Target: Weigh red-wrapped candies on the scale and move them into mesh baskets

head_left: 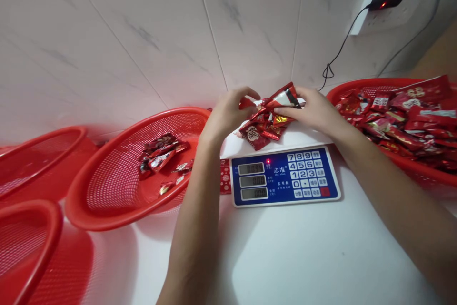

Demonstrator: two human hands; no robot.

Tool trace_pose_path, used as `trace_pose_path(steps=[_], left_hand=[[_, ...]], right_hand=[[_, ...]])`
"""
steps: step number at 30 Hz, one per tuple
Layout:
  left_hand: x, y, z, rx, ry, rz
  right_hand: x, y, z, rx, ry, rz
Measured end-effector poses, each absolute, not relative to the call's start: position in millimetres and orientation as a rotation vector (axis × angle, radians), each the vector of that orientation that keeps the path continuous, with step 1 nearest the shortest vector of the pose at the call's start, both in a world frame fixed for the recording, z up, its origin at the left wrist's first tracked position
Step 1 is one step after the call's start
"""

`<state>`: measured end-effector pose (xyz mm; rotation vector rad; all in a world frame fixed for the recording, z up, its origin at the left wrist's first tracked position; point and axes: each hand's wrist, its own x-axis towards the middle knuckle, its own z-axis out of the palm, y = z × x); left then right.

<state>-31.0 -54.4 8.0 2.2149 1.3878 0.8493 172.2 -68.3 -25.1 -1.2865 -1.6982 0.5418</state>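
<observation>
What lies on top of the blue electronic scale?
A small pile of red candy packets lies on the scale pan. The left hand and right hand touch it and hide the pan's back part.

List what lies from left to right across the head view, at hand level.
Red basket with a few packets → left hand → red packets piled on the scale → right hand → heaped red basket.

- Scale (pixel 285 176): on the table (pixel 303 257), straight before you.
- Packet pile (pixel 266 126): on your scale's platform.
- Part-filled basket (pixel 103 191): left of scale.
- Heaped basket (pixel 421 174): right of scale.
- Outer baskets (pixel 35 162): far left, one behind another.
</observation>
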Motion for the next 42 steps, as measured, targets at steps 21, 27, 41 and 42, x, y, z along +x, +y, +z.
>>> trace_pose_path(steps=[21, 27, 41, 42], left_hand=[[-27.2, -56.7, 10.6, 2.035, 0.978, 1.087], [-23.2, -53.8, 5.9, 2.106, 0.964, 0.947], [-19.4, -56.2, 8.2, 2.142, 0.937, 1.007], [-18.9, -57.7, 9.4, 2.141, 0.929, 1.020]], right_hand=[[172.1, -67.2, -27.0, -1.232, -1.682, 0.408], [165.5, -64.5, -35.1, -1.217, -1.732, 0.391], [164.5, -71.3, -26.4, -1.210, -1.751, 0.350], [164.8, -73.3, -23.8, -1.206, -1.756, 0.341]])
